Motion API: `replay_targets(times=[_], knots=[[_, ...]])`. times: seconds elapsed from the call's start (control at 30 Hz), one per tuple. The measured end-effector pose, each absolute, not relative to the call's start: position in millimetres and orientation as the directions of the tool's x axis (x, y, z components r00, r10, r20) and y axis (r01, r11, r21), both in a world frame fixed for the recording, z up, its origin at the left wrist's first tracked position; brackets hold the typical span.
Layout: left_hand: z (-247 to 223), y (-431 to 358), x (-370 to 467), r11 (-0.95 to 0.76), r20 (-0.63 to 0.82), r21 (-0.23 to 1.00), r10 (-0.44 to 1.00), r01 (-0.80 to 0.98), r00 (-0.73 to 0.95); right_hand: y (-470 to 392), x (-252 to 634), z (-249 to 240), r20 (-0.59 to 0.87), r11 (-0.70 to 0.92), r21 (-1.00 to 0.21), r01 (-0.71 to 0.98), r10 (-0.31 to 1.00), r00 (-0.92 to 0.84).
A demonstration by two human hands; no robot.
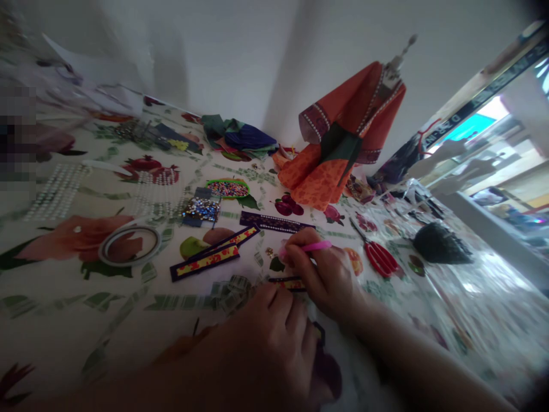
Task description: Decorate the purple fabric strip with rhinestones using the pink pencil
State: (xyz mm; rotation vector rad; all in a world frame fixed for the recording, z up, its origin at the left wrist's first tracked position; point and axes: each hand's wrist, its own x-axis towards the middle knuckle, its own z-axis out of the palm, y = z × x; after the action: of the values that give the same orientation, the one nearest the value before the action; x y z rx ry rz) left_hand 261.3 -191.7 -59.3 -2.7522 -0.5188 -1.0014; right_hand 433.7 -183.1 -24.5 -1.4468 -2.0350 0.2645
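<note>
My right hand (332, 280) is closed round a slim pink pen-like tool (317, 246), its tip hidden by the fingers. Just below it lies a dark-edged strip with a red and yellow pattern (288, 283), partly covered by both hands. My left hand (274, 337) is closed, its curled fingers over the near side of this strip; what lies under the palm is hidden. Left of the hands, two similar yellow-and-red strips (210, 262) overlap on the flowered tablecloth (120, 317). Behind my right hand is a dark strip dotted with white beads (277, 222).
To the left are a roll of tape (130, 245), rows of pearl beads (156, 191), shiny stones (201, 209) and a green dish of coloured beads (228, 189). Red-handled scissors (381, 258) and a dark lump (441, 243) lie right. A small orange garment (343, 137) stands behind.
</note>
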Motion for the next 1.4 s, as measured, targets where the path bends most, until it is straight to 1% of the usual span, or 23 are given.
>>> replay_targets(times=[0.13, 0.33, 0.43, 0.57, 0.73, 0.87, 0.93, 1.03, 1.07, 1.1, 1.13, 1.27, 1.4], knots=[[-59.8, -189.5, 261.3, -0.939, 0.638, -0.053, 0.229, 0.339, 0.735, -184.0, 435.0, -22.6, 0.420, 0.387, -0.505, 0.771, 0.891, -0.173], [-55.3, -188.7, 261.2, -0.932, 0.629, -0.055, 0.247, 0.359, 0.737, -186.4, 435.0, -19.5, 0.430, 0.401, -0.515, 0.758, 0.885, -0.177], [-57.4, -188.5, 260.8, -0.938, 0.632, -0.082, 0.213, 0.337, 0.745, -186.1, 435.2, -19.4, 0.407, 0.384, -0.511, 0.769, 0.896, -0.177], [-63.2, -186.8, 261.6, -0.936, 0.683, -0.061, 0.214, 0.347, 0.698, -184.9, 435.6, -20.9, 0.366, 0.349, -0.506, 0.789, 0.915, -0.170], [-59.0, -187.9, 261.9, -0.934, 0.665, -0.065, 0.222, 0.352, 0.713, -183.2, 435.7, -21.6, 0.351, 0.357, -0.536, 0.765, 0.918, -0.182], [-54.6, -190.1, 261.4, -0.924, 0.604, -0.068, 0.261, 0.375, 0.753, -182.5, 434.6, -21.2, 0.365, 0.364, -0.518, 0.774, 0.912, -0.185], [-56.0, -190.0, 261.4, -0.928, 0.621, -0.087, 0.234, 0.362, 0.748, -182.6, 434.3, -21.4, 0.368, 0.370, -0.515, 0.773, 0.910, -0.191], [-59.2, -189.1, 261.1, -0.929, 0.658, -0.071, 0.230, 0.363, 0.717, -183.1, 435.0, -22.2, 0.376, 0.375, -0.510, 0.774, 0.907, -0.191], [-59.8, -188.9, 260.8, -0.925, 0.646, -0.060, 0.251, 0.376, 0.721, -183.2, 435.3, -22.5, 0.378, 0.374, -0.508, 0.776, 0.906, -0.190], [-60.0, -188.9, 260.5, -0.936, 0.657, -0.083, 0.207, 0.342, 0.725, -183.3, 435.6, -22.8, 0.382, 0.376, -0.507, 0.776, 0.905, -0.189], [-60.0, -188.9, 260.2, -0.935, 0.615, -0.106, 0.207, 0.339, 0.761, -183.4, 435.9, -23.0, 0.387, 0.379, -0.508, 0.774, 0.903, -0.187], [-60.6, -189.3, 260.5, -0.924, 0.627, -0.099, 0.230, 0.369, 0.744, -183.7, 436.0, -23.3, 0.408, 0.389, -0.505, 0.770, 0.894, -0.185], [-62.7, -189.4, 261.1, -0.931, 0.645, -0.111, 0.198, 0.347, 0.738, -183.0, 435.4, -23.2, 0.437, 0.410, -0.484, 0.773, 0.879, -0.192]])
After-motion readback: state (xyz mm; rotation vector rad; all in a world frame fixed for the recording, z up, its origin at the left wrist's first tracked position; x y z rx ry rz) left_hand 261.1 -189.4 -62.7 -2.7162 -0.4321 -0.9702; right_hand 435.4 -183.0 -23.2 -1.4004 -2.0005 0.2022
